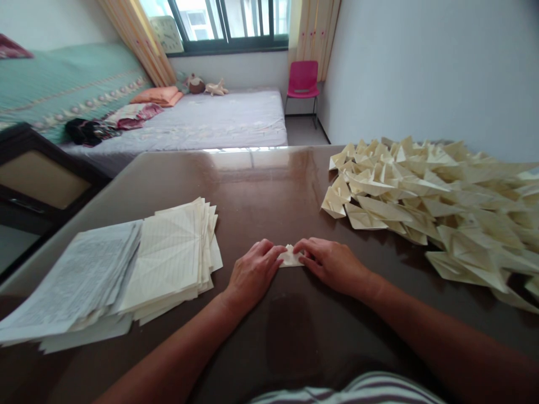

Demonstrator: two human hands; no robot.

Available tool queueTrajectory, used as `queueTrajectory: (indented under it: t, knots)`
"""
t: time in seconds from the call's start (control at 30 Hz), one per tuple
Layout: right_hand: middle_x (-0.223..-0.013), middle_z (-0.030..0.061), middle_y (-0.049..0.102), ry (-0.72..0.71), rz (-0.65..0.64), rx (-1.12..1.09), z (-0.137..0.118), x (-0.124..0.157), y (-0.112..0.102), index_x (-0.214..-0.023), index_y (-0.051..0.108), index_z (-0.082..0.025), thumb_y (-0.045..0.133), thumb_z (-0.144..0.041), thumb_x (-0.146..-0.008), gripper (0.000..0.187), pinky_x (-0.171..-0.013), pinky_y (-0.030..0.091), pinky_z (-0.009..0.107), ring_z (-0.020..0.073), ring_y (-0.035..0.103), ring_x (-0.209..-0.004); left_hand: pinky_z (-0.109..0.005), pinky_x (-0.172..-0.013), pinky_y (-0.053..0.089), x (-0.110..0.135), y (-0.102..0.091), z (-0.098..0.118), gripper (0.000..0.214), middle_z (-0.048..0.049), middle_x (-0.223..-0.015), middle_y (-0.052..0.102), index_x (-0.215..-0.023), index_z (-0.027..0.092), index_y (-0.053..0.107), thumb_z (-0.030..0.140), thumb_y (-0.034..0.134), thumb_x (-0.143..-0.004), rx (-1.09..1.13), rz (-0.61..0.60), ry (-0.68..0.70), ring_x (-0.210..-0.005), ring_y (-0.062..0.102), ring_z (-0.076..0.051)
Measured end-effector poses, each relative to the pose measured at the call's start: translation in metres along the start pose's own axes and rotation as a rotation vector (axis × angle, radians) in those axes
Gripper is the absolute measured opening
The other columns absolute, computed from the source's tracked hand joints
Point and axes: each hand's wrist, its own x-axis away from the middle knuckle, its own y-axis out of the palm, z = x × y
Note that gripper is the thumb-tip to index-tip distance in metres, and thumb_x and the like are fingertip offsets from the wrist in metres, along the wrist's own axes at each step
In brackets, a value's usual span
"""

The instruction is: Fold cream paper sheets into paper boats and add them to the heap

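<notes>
A small folded piece of cream paper (290,258) lies near the middle of the brown table (261,196). My left hand (256,269) pinches its left end between thumb and fingers. At the right end, my right hand (330,262) grips it the same way, fingers curled. Between the two hands the paper's centre shows, with a small raised point at its top edge; both ends are hidden under my fingertips.
On the left lie a stack of creased cream sheets (168,258) and a stack of printed sheets (80,275). A large heap of folded paper boats (421,191) covers the table's right side. Beyond the far edge stand a bed (227,123) and a pink chair (303,81).
</notes>
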Motion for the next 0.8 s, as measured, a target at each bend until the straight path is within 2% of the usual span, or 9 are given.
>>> queueTrajectory:
  t: [0.13,0.2,0.27,0.37,0.5,0.67,0.8]
  knots:
    - [-0.098,0.0037,0.062,-0.066,0.005,0.251,-0.011,0.006,-0.003,-0.100,0.065,-0.026,0.047,-0.028,-0.094,0.018,-0.068,0.037,0.026,0.0172,0.056,-0.089,-0.027,-0.075,0.048,0.003,-0.002,0.002,0.020,-0.0023,-0.100,0.060,-0.106,0.023,0.061,0.028,0.045,-0.095,-0.110,-0.016,0.147,-0.092,0.052,-0.018]
    - [-0.103,0.0056,0.061,-0.116,0.030,0.362,-0.016,0.010,-0.002,-0.104,0.064,-0.025,0.051,-0.023,-0.091,0.018,-0.070,0.039,0.029,0.0203,0.054,-0.094,-0.029,-0.079,0.049,0.004,-0.003,0.004,0.022,-0.0039,-0.105,0.061,-0.111,0.019,0.059,0.025,0.047,-0.095,-0.170,-0.033,0.230,-0.093,0.052,-0.019]
    - [-0.105,0.0077,0.061,-0.165,0.046,0.447,-0.020,0.014,0.002,-0.115,0.060,-0.022,0.051,-0.018,-0.090,0.027,-0.070,0.042,0.032,0.0222,0.054,-0.095,-0.031,-0.082,0.049,0.007,-0.004,0.007,0.027,-0.0056,-0.110,0.061,-0.119,0.016,0.056,0.022,0.049,-0.093,-0.235,-0.077,0.266,-0.097,0.052,-0.020]
    - [-0.107,0.0113,0.062,-0.208,0.071,0.545,-0.023,0.020,0.011,-0.125,0.055,-0.014,0.050,-0.011,-0.087,0.038,-0.068,0.045,0.035,0.0235,0.056,-0.092,-0.034,-0.084,0.049,0.013,-0.006,0.012,0.036,-0.0058,-0.117,0.060,-0.128,0.016,0.051,0.021,0.051,-0.092,-0.323,-0.142,0.245,-0.103,0.052,-0.022]
    - [-0.109,0.0144,0.063,-0.218,0.148,0.615,-0.026,0.025,0.022,-0.120,0.058,-0.008,0.051,-0.006,-0.082,0.039,-0.067,0.048,0.039,0.0250,0.057,-0.091,-0.036,-0.083,0.049,0.023,-0.010,0.011,0.039,-0.0052,-0.129,0.056,-0.132,0.019,0.048,0.021,0.047,-0.094,-0.417,-0.155,0.217,-0.111,0.051,-0.023]
    - [-0.106,0.0163,0.064,-0.185,0.263,0.650,-0.027,0.031,0.032,-0.110,0.065,-0.010,0.056,-0.006,-0.076,0.036,-0.072,0.047,0.041,0.0268,0.055,-0.093,-0.034,-0.080,0.050,0.028,-0.017,0.009,0.038,-0.0046,-0.131,0.055,-0.131,0.020,0.050,0.015,0.045,-0.093,-0.497,-0.173,0.200,-0.116,0.050,-0.022]
    - [-0.111,0.0193,0.062,-0.171,0.242,0.670,-0.029,0.031,0.045,-0.098,0.069,-0.010,0.057,-0.007,-0.074,0.027,-0.071,0.047,0.042,0.0289,0.053,-0.097,-0.033,-0.077,0.051,0.028,-0.015,0.010,0.040,-0.0056,-0.131,0.055,-0.131,0.018,0.051,0.011,0.044,-0.092,-0.519,-0.173,0.200,-0.115,0.051,-0.022]
